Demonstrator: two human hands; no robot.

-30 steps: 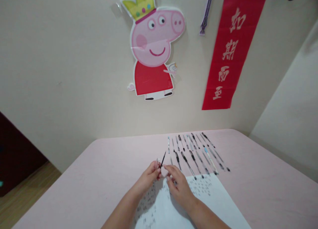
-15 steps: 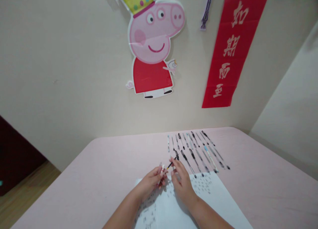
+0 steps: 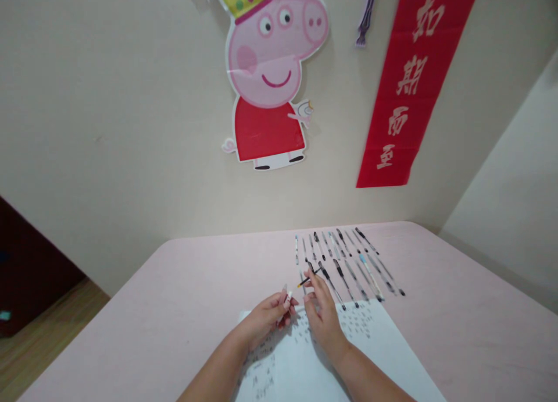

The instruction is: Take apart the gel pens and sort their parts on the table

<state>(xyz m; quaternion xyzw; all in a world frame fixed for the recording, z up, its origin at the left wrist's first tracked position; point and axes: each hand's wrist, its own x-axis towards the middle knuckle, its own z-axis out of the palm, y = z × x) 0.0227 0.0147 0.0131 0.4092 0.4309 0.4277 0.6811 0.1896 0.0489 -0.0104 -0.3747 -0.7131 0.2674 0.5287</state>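
Observation:
My left hand (image 3: 270,315) is closed around a small, pale piece with a white top (image 3: 289,297); its kind is too small to make out. Between the fingertips of my right hand (image 3: 322,312) is a thin black stick with a yellow tip (image 3: 308,278), tilted, its yellow end toward the left hand. A gap separates that tip from the white top. Both hands are above a sheet of paper (image 3: 305,367) with rows of dark handwriting. Just beyond the right hand, several pens (image 3: 331,284) lie side by side, some with black grips.
A second row of pens (image 3: 325,246) lies farther back, near the wall. The table (image 3: 143,326) has a pale pink cover. Behind it, the wall carries a cartoon pig cutout (image 3: 270,128) and a red banner (image 3: 392,140).
My right hand has drawn slightly away from the left, and the stick's yellow tip has come apart from the white-topped piece. The view has shifted slightly.

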